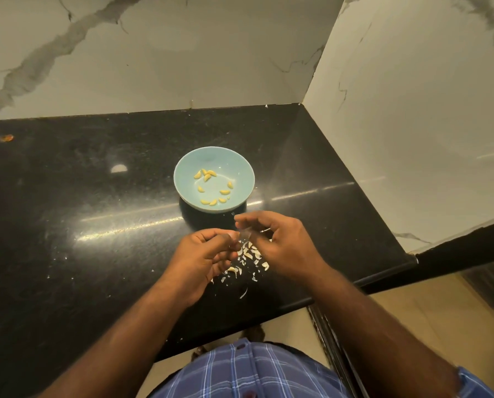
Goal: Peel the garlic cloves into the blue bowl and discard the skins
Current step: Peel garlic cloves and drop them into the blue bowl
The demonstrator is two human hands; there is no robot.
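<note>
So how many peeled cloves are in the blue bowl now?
11 peeled cloves in the blue bowl: four clustered at back left, one at left, two at right, four along the near side. None looks hidden, though they are small.

Black polished stone countertop (pixel 67 225), speckled, glossy, streak of light reflected across it, bright spot at left. Small orange mark near far left edge. White marble-look wall (pixel 153 53) with grey veins behind counter. Second marble panel (pixel 412 110) meets it at right, forming corner. Rounded counter edge along right side. Beige tiled floor (pixel 412 317) below, at right. Warm, dim lighting.
</note>
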